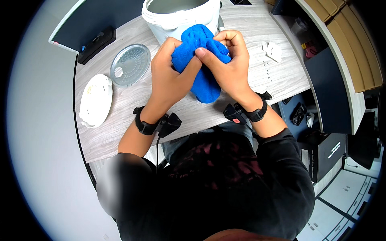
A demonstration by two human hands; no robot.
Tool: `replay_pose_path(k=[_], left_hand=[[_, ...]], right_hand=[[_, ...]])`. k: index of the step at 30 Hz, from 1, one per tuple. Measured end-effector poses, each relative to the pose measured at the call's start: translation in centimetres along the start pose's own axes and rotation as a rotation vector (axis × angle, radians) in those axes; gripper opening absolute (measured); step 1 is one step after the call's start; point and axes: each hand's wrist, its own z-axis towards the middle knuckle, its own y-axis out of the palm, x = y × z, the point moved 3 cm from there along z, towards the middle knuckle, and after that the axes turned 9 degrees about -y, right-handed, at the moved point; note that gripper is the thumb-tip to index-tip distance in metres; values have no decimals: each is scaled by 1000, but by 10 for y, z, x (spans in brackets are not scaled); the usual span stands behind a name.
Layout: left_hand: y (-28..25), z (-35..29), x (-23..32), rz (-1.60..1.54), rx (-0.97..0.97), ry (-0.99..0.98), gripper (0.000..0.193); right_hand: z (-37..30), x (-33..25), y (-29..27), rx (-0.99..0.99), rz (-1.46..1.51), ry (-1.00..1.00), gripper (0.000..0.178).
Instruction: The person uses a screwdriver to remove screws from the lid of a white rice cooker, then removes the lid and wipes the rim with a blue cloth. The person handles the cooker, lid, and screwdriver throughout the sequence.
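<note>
A bunched blue cloth [207, 86] hangs between both hands, its lower part drooping over the table. My left hand [171, 74] grips its left side, thumb pressed in near the middle. On the other side my right hand [231, 66] pinches the cloth between thumb and curled fingers. Both thumbs nearly meet on the folds. Right behind the cloth stands a white bucket [161, 18], open at the top, its front partly covered by the cloth and hands. A strap with a small black device sits on each wrist.
On the wood-grain table [128, 108], a grey perforated round disc [132, 60] and a white oval-looking lid [96, 100] lie to the left. A white piece [273, 52] and several tiny dark bits lie right. A black case [96, 46] rests by the back-left panel; shelving [329, 84] curves along the right.
</note>
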Motion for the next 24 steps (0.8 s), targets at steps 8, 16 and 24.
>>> replay_pose_path(k=[8, 16, 24], left_hand=[[-2, -3, -12, -176, -132, 2, 60], [-25, 10, -13, -39, 46, 93, 47], [-12, 17, 22, -260, -183, -8, 66]], right_hand=[[-7, -24, 1, -334, -112, -377, 78], [8, -27, 0, -400, -310, -423, 109], [45, -15, 14, -189, -422, -526, 94]])
